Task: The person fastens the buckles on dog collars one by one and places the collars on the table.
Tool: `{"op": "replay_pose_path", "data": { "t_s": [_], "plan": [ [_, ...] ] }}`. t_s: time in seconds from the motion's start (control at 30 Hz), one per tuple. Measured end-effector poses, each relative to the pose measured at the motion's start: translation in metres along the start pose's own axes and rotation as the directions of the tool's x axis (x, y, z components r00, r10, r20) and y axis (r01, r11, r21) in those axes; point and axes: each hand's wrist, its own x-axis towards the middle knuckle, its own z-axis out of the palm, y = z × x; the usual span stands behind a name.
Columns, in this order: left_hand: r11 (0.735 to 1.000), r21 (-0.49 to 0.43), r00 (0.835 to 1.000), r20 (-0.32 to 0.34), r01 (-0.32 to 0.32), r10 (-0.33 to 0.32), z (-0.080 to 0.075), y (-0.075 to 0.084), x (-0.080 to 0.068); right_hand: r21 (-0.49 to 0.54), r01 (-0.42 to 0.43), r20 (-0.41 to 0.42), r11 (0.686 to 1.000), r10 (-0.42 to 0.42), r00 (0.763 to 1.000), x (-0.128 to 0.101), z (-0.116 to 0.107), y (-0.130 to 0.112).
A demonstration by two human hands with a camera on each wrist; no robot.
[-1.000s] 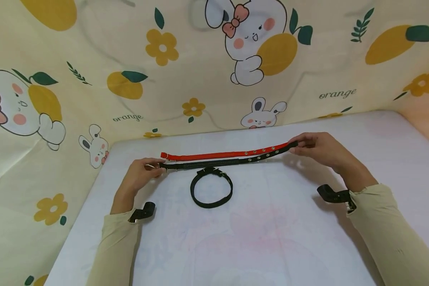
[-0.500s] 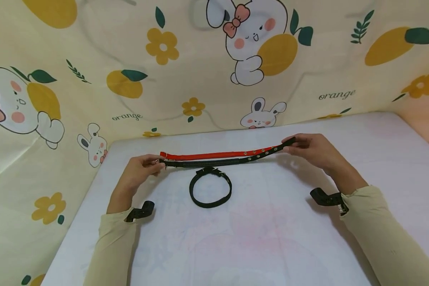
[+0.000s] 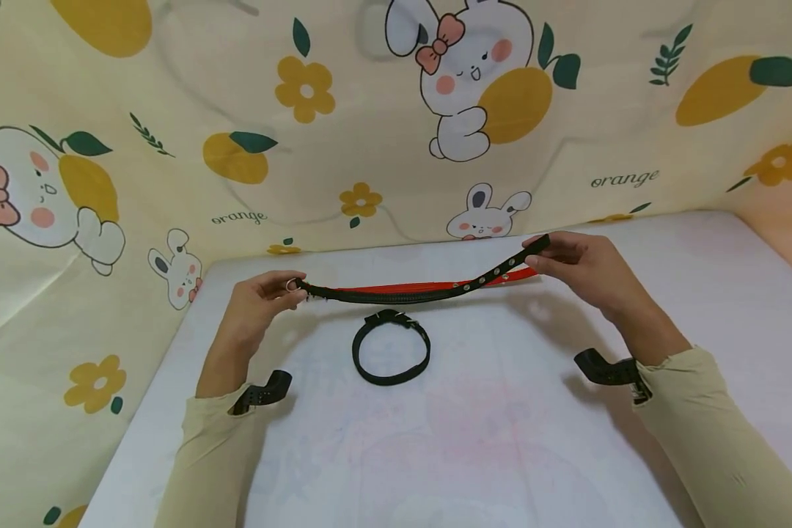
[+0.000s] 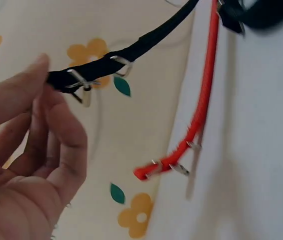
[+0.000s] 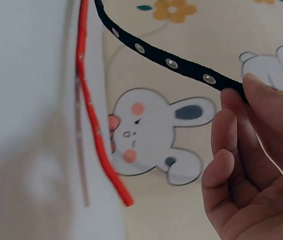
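Observation:
A long black collar strap (image 3: 429, 292) with metal eyelets hangs stretched in the air between both hands. My left hand (image 3: 264, 297) pinches its buckle end (image 4: 76, 80). The tip of the eyelet end (image 5: 201, 75) is pinched by my right hand (image 3: 577, 264). A red collar strap (image 3: 429, 286) lies flat on the white table behind the black one, shown too in the left wrist view as the red strap (image 4: 201, 110) and in the right wrist view as the red strap (image 5: 89, 110). A second black collar, fastened into a ring (image 3: 391, 348), lies on the table below the held strap.
The white table (image 3: 475, 433) is backed by a yellow cartoon-print cloth (image 3: 343, 125) that also rises at the left and right sides. Black wrist-camera straps (image 3: 260, 391) sit on both beige sleeves.
Both hands have lifted the black strap off the table, away from the red strap, which stays lying flat. The right end has risen higher.

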Motion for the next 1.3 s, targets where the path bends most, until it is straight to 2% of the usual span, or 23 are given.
{"op": "replay_pose_path", "data": {
  "t_s": [0.1,0.17,0.33,0.47,0.7,0.83,0.93,1.17,1.3],
  "plan": [
    [0.994,-0.065,0.996,-0.027,-0.089,0.087,0.004,0.006,-0.004,0.027,0.027,-0.021,0.999,-0.027,0.999,-0.003,-0.001,-0.006],
    [0.980,-0.133,0.989,-0.033,-0.151,0.148,0.007,0.011,-0.006,0.040,0.043,-0.037,0.998,-0.041,0.998,-0.005,-0.003,-0.011],
    [0.923,-0.283,0.964,-0.029,-0.261,0.264,0.015,0.022,-0.012,0.046,0.076,-0.070,0.996,-0.073,0.995,-0.010,-0.005,-0.021],
    [0.880,-0.358,0.948,-0.052,-0.312,0.315,0.022,0.029,-0.015,0.048,0.086,-0.081,0.995,-0.082,0.993,-0.014,-0.007,-0.027],
    [0.826,-0.455,0.942,-0.126,-0.332,0.310,0.031,0.036,-0.018,0.096,0.121,-0.095,0.988,-0.112,0.989,-0.017,-0.008,-0.034],
    [0.815,-0.450,0.930,-0.198,-0.366,0.309,0.036,0.038,-0.020,0.093,0.152,-0.130,0.984,-0.139,0.982,-0.018,-0.007,-0.037],
    [0.810,-0.446,0.924,-0.227,-0.380,0.308,0.041,0.041,-0.021,0.088,0.192,-0.161,0.977,-0.176,0.971,-0.020,-0.007,-0.039],
    [0.782,-0.481,0.918,-0.234,-0.396,0.320,0.056,0.049,-0.022,0.146,0.291,-0.163,0.945,-0.268,0.950,-0.024,-0.007,-0.047],
    [0.790,-0.484,0.925,-0.241,-0.378,0.295,0.062,0.053,-0.026,0.137,0.293,-0.141,0.946,-0.274,0.951,-0.025,-0.004,-0.051]
  ]
}}
